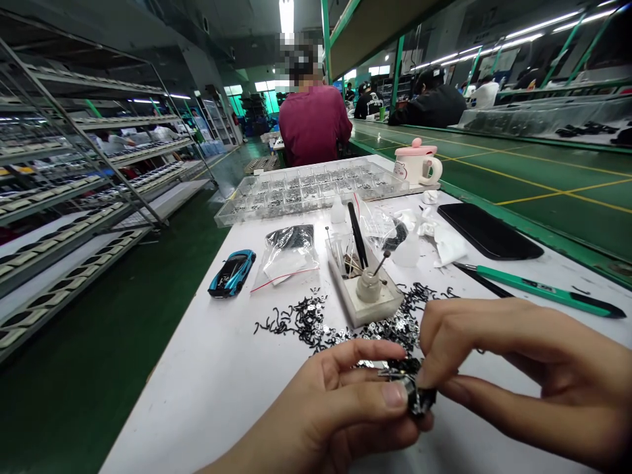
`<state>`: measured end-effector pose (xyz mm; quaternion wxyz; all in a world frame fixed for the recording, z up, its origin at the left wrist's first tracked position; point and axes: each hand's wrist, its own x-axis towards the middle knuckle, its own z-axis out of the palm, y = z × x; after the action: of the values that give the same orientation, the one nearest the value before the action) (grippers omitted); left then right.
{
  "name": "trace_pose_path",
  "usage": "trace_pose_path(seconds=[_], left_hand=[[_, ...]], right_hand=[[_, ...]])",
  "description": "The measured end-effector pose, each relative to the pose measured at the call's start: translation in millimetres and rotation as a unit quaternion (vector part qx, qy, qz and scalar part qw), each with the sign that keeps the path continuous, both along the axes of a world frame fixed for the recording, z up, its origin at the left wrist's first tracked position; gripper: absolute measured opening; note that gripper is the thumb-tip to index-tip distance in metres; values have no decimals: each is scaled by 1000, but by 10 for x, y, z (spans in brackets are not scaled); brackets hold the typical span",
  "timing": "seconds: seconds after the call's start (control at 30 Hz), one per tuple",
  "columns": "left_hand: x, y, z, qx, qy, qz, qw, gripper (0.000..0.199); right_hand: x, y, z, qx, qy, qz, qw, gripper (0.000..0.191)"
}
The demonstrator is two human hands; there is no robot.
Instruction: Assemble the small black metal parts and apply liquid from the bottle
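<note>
My left hand (345, 401) is closed around a small black-and-silver assembly (415, 400), pinched between thumb and fingers above the near part of the table. Its exact kind does not show. From the right, my right hand (508, 362) has its thumb and bent fingers closed at the assembly's right side; the fingertips partly cover it. Just beyond both hands lies a loose heap of tiny black hook-shaped pieces and shiny metal bits (311, 322). Behind the heap stands a small holder box (363, 309) with a glass bottle (369, 286), black tweezers (357, 236) and thin sticks.
A blue toy car (232, 273) and a plastic bag (288, 253) lie left. Behind is a clear compartment tray (306, 187) with small parts; a pink-lidded mug (417, 163) stands beside it. Right are a black phone (488, 230) and a green pen-like tool (543, 289). A person (316, 122) sits ahead.
</note>
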<state>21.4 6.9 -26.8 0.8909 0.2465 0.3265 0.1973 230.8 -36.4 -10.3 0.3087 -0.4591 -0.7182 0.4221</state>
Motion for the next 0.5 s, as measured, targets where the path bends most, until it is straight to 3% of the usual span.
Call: trace_pose_path(seconds=[0.2, 0.5], left_hand=[[-4, 55, 43, -13, 0, -5, 1000, 27], [2, 107, -57, -28, -73, -16, 997, 27]], right_hand=[[-20, 9, -44, 58, -6, -13, 998, 13], [-46, -40, -95, 163, -52, -18, 985, 28]])
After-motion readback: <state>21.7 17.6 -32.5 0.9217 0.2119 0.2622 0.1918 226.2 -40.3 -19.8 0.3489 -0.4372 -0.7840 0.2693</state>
